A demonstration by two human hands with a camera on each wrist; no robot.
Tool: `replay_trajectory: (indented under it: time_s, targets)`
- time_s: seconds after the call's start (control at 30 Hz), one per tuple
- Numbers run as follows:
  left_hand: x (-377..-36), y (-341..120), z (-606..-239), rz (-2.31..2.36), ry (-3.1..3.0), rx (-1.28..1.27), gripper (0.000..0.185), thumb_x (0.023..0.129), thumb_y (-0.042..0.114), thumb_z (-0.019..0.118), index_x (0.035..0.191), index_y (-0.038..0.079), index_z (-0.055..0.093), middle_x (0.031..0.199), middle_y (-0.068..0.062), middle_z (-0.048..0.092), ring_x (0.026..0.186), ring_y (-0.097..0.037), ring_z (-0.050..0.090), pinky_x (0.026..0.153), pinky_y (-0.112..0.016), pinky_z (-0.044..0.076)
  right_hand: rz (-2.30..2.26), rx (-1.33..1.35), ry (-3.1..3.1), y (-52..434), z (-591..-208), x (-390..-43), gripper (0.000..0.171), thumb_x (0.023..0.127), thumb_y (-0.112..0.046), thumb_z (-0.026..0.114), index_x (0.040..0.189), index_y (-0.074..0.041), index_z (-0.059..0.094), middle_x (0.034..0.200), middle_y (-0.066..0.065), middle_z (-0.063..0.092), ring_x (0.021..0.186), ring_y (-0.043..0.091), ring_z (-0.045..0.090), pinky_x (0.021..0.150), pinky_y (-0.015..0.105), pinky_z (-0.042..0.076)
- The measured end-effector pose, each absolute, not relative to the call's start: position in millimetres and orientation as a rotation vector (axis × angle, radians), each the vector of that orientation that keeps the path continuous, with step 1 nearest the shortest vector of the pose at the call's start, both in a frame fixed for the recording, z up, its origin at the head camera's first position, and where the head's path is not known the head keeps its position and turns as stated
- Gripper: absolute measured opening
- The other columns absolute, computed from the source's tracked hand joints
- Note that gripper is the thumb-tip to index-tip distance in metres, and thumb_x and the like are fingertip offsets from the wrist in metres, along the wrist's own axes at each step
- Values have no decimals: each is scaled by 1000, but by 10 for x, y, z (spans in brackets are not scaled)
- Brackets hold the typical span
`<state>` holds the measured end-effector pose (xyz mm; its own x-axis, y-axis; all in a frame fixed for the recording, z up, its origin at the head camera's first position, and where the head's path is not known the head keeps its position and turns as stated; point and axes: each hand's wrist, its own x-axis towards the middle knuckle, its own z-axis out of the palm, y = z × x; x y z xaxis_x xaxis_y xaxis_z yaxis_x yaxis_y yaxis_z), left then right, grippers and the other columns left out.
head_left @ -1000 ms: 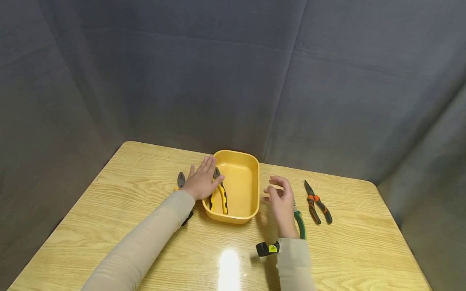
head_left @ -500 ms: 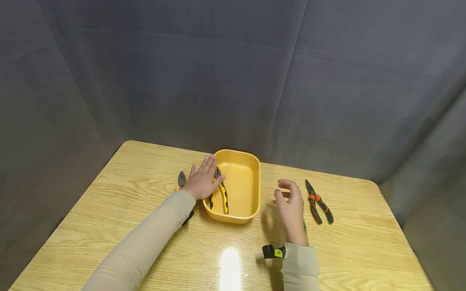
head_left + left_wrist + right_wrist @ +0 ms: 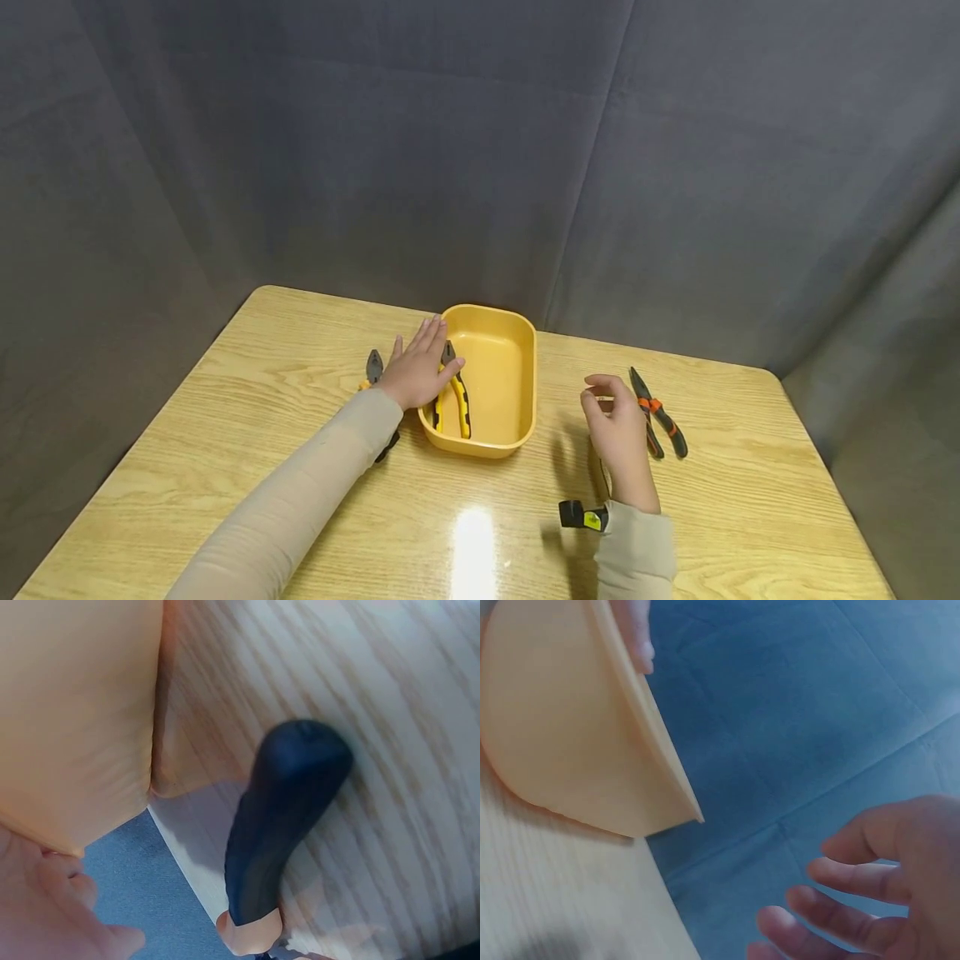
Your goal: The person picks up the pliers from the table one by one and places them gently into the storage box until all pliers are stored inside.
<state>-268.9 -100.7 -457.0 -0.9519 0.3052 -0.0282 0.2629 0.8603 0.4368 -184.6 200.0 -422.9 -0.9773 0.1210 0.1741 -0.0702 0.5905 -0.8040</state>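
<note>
Orange-handled pliers [image 3: 657, 414] lie just beside the right hand's [image 3: 621, 431] curled fingers [image 3: 606, 385].

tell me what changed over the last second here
The right hand slid rightward across the table, away from the yellow tub and up beside the orange-handled pliers, now covering the green-handled tool it had been next to. Its fingers stay loosely curled, holding nothing. The left hand stayed flat on the tub's left rim, and the yellow-and-black pliers remain inside the tub.
</note>
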Motion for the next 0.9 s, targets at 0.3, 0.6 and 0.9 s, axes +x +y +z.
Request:
replay_trajectory:
  time_s: [0.3,0.6,0.9]
  targets:
    - [-2624,-994,-4482,631,2936,439,78,109,54,31,163,6,3,170,-10,-3,156,-23,-7,122,-60,0,1389,-103,-2616,2143,-4128,-1809,29,106,-18,51,128,-3,63,124,17,62,107,33,63,78,31,52]
    - [-2689,-1009,-4587,675,2936,429,78,108,54,32,163,7,4,171,-9,-4,156,-23,-7,121,-61,-1,1262,-124,-2699,2302,-4091,-1761,32,107,-22,50,129,-4,64,123,19,66,104,32,65,78,34,51]
    - [-2654,-992,-4546,675,2940,430,77,109,52,33,163,7,4,171,-10,-3,156,-23,-7,122,-60,0,1172,-144,-2813,2414,-4079,-1711,33,106,-19,50,128,2,61,120,26,65,107,41,63,81,47,53]
